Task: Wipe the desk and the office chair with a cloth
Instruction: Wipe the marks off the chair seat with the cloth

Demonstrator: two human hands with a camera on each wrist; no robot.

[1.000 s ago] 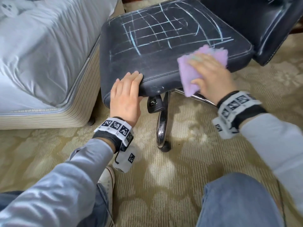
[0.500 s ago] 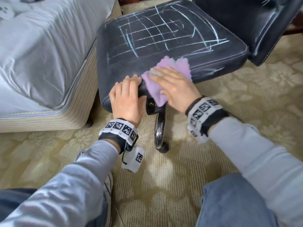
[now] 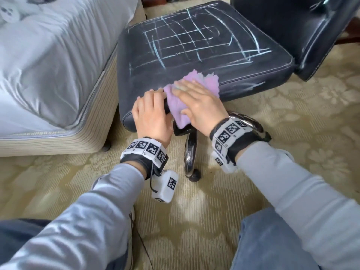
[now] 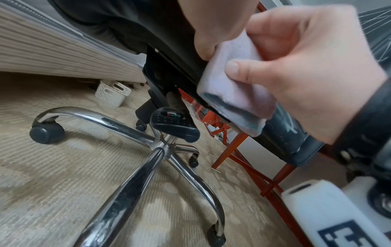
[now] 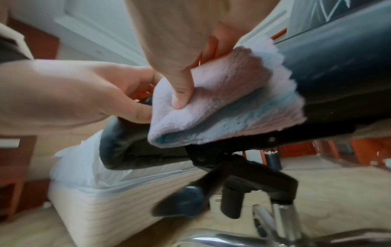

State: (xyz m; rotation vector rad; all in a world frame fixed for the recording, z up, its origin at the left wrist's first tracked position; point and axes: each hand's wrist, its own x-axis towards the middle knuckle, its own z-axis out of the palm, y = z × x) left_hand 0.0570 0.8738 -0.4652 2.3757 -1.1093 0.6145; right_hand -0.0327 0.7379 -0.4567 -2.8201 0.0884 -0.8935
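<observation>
— Where is the cloth (image 3: 191, 94) at this moment?

— Folded over the front edge of the office chair (image 3: 204, 49) seat, near its front left corner. The right hand (image 3: 202, 106) lies on top of it, fingers (image 3: 187, 86) straight and held close together, pressing the lilac pile flat against the dark leather. From the right wrist view the thumb (image 5: 182, 90) digs into the fold from below, so the cloth is pinched between thumb and palm while it drapes down the seat's front face.

— And the other hand?

— The left hand (image 3: 152, 114) sits just beside the cloth, touching its edge. Its fingers (image 3: 153, 96) are together and bent over the seat's rim, the thumb underneath — a hold on the cushion itself, not on the cloth.

— Is the seat clean?

— No. Pale chalk lines (image 3: 194, 39) cross the top in a rough grid, and a few streaks (image 3: 251, 85) show on the front face to the right of the cloth. The underside of the cloth carries a dark bluish smear, seen in both wrist views.

— What else is around?

— A bed (image 3: 48, 55) with grey bedding stands just left of the chair, on a patterned beige carpet (image 3: 194, 221). The chrome base (image 4: 135, 167) with black castors spreads below the seat, a black lever (image 4: 173, 127) hanging over it. A white perforated basket (image 4: 112, 92) sits near the bed's foot, and red-brown wooden legs (image 4: 243, 147) stand behind. Both sleeves are grey, the knees in blue jeans.
</observation>
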